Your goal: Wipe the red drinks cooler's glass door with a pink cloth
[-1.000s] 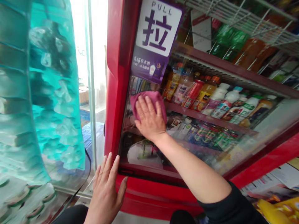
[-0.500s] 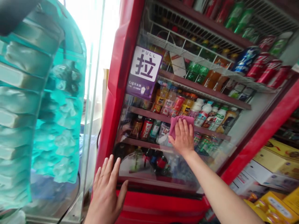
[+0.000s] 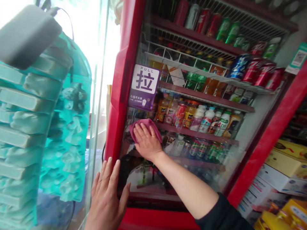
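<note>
My right hand (image 3: pixel 148 142) lies spread over a pink cloth (image 3: pixel 134 131), holding it flat against the glass door (image 3: pixel 192 188) of a red drinks fridge. The cloth is near the left side of the glass, below a purple and white PULL sticker (image 3: pixel 144 87). My left hand (image 3: pixel 106 195) is open, its fingers stretched out and a little apart, with nothing in it. It is at the lower left in front of the red door frame (image 3: pixel 117 118); whether it touches the frame I cannot tell. Behind the glass, bottles (image 3: pixel 200 118) and cans (image 3: pixel 254 70) stand on shelves.
At the left hangs a teal translucent case (image 3: pixel 79 134) with wrapped packs, a grey box-shaped thing (image 3: pixel 28 35) above it. A clear panel edge (image 3: pixel 98 95) stands between it and the fridge. Cardboard boxes (image 3: pixel 285 179) and yellow packages (image 3: pixel 290 214) are stacked at the lower right.
My right hand has slid left across the glass with the pink cloth, from the middle toward the left frame. My left hand has hardly moved. The view has shifted slightly.
</note>
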Available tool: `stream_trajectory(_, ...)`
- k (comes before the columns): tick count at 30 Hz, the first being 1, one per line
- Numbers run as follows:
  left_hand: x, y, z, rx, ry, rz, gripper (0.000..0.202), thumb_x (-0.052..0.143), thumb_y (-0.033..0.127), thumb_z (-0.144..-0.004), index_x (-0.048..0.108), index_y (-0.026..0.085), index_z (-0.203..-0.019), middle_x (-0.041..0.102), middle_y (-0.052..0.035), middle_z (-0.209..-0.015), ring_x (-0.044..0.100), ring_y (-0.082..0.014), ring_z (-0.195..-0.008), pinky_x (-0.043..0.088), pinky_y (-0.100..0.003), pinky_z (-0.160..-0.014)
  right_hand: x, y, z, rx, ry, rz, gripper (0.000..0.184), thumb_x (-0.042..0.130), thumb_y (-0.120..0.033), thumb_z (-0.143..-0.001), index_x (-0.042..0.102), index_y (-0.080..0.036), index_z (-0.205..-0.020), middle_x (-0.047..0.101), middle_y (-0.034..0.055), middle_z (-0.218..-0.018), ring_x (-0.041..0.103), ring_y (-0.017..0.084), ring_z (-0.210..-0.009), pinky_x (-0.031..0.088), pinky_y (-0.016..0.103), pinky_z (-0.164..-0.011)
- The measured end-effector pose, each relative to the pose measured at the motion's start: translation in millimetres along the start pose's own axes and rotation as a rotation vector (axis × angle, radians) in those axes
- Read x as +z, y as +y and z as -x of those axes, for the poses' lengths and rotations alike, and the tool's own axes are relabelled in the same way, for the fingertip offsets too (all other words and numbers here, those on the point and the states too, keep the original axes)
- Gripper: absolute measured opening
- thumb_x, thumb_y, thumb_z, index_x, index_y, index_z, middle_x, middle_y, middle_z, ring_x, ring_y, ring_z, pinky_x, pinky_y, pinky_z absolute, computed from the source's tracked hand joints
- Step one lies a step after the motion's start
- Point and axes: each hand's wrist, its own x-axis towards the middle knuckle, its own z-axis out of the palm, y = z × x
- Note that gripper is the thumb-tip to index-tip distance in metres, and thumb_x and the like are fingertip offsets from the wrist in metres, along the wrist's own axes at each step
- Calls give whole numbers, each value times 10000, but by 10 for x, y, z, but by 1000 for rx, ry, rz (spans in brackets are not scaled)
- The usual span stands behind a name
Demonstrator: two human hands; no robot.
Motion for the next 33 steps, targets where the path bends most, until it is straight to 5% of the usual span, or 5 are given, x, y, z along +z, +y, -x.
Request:
stream_trajectory(8, 335, 167, -75, 84, -18, -27, 741, 526, 370, -1074, 316, 120, -1739, 297, -183, -1786, 240, -289, -1696, 205, -432, -1377, 0, 332, 76, -171, 83, 6, 823, 701, -430, -952, 460, -102, -1668, 261, 93, -1811, 138, 291, -1704, 68, 544, -1416)
stream_trajectory(13, 554, 373, -163, 130, -62, -48, 796, 517, 375, -1064, 222, 176, -1776, 333, -203, -1764, 350, -385, -1640, 405, -619, -1255, -411, 959, 660, -3, 53, 66, 765, 662, -467, -993, 490, -123, -1654, 348, 65, -1780, 145, 268, -1703, 25, 524, -1416)
stream_trajectory(21, 600, 535, -293, 177, -80, -19, 825, 536, 357, -1066, 176, 173, -1785, 296, -209, -1777, 345, -404, -1640, 460, -644, -1207, -981, 1709, 1558, 403, 46, 307, 753, 632, -461, -1026, 482, -43, -1634, 405, 168, -1739, 231, 300, -1676, 123, 532, -1391)
stream_trajectory(28, 559, 350, -253, 148, -32, -18, 786, 519, 392, -1070, 253, 140, -1766, 328, -191, -1767, 340, -379, -1645, 427, -616, -1229, -800, 1492, 1199, 721, 123, 384, 809, 516, -463, -1068, 379, 63, -1668, 268, 242, -1781, 187, 401, -1672, 166, 608, -1351)
stream_trajectory(33, 426, 355, -487, 95, -17, 49, 784, 530, 413, -1081, 249, 181, -1774, 330, -182, -1769, 318, -380, -1657, 398, -662, -1249, -581, 1080, 650, 629, 99, 224, 791, 570, -463, -1047, 430, 8, -1667, 254, 212, -1795, 125, 381, -1694, 94, 616, -1368)
